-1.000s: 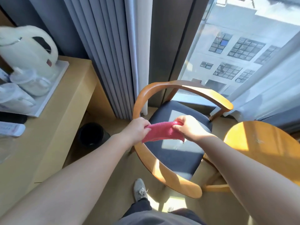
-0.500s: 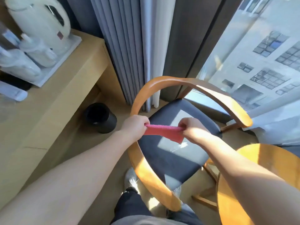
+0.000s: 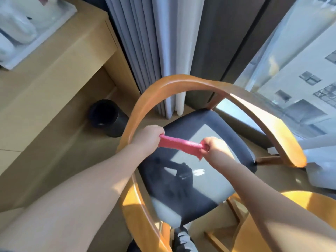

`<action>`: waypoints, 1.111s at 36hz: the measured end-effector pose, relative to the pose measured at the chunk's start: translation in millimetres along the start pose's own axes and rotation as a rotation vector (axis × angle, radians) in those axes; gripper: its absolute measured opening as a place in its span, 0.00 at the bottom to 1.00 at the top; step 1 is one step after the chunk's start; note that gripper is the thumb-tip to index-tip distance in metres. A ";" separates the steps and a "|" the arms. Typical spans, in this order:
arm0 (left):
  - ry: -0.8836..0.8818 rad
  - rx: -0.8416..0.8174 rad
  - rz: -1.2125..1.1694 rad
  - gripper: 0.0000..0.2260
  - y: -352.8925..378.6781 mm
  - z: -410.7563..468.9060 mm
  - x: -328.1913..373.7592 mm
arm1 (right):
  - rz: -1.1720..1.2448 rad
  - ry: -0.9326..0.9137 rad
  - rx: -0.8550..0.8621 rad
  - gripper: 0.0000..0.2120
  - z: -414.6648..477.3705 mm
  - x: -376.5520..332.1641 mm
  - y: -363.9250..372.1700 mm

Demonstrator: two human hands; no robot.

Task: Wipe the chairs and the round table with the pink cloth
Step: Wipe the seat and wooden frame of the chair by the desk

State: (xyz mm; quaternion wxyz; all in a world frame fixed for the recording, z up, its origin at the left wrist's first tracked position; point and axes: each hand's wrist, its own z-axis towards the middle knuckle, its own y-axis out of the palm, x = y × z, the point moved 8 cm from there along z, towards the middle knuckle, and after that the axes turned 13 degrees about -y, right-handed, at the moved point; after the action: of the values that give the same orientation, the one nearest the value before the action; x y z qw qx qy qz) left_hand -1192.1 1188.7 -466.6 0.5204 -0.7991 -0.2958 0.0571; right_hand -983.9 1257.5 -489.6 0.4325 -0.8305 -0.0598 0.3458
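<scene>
Holding the cloth (image 3: 179,143) taut between both hands, I have it up in the air above the seat (image 3: 234,142), touching neither the seat nor the wooden rail. The left hand (image 3: 148,138) is fisted round one end, just inside the chair's (image 3: 181,81) left arm. The right hand (image 3: 215,148) is curled round the other end, and a short tail hangs below it. Pulled like this, the cloth is a narrow band, close to a rope.

I judge the step in hand to be readying the cloth for the first pass on this chair. A rope wipes badly, so I would slacken the pull, fold the band flat into a pad and hand it to one hand. The other hand would then be free to steady the rail.

I would start high: along the top of the arch, then down each arm to its tip, with the pad wrapped partly over the edge so the underside gets some contact too. The seat comes last, in overlapping strokes toward the front. I would go twice over the pale mark (image 3: 199,171) in the sunlit patch (it may only be glare, I cannot tell).

The table (image 3: 316,202) sits just beside the chair at lower right, not yet wiped as far as I can judge.
</scene>
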 end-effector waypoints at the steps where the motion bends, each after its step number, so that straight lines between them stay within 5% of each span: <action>1: 0.009 0.026 0.007 0.05 -3.2 7.5 0.3 | 0.007 -0.010 0.033 0.03 7.1 0.7 -0.9; 5: 0.040 0.121 0.050 0.07 -5.0 11.8 -8.5 | -0.008 -0.113 0.087 0.03 24.0 -13.5 22.2; 12: 0.011 0.210 0.076 0.14 23.0 -22.7 -80.7 | 0.017 -0.107 -0.196 0.10 47.1 -38.7 178.7; 19: 0.000 0.241 0.022 0.21 42.0 -40.4 -106.6 | 0.030 -0.164 -0.270 0.13 49.2 -54.6 233.6; 26: -0.108 0.266 -0.046 0.29 62.3 -54.0 -109.7 | 0.072 0.140 0.105 0.16 50.3 -7.8 217.0; 31: -0.159 0.300 -0.138 0.28 60.2 -55.4 -119.5 | 0.264 0.417 -0.040 0.27 66.4 -3.5 252.5; 35: -0.142 0.314 -0.176 0.27 58.0 -55.5 -120.0 | 0.257 0.309 0.060 0.27 81.7 -10.9 258.9; 40: -0.139 0.320 -0.202 0.26 55.3 -56.3 -120.1 | -0.163 -0.104 -0.014 0.28 106.4 -37.6 273.0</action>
State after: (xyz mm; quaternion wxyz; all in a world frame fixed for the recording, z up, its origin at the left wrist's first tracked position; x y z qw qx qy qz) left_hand -1245.1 1064.2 -515.0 0.6220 -0.6666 -0.3969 0.1060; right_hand -1133.4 1145.7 -718.5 0.4498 -0.8069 -0.1516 0.3516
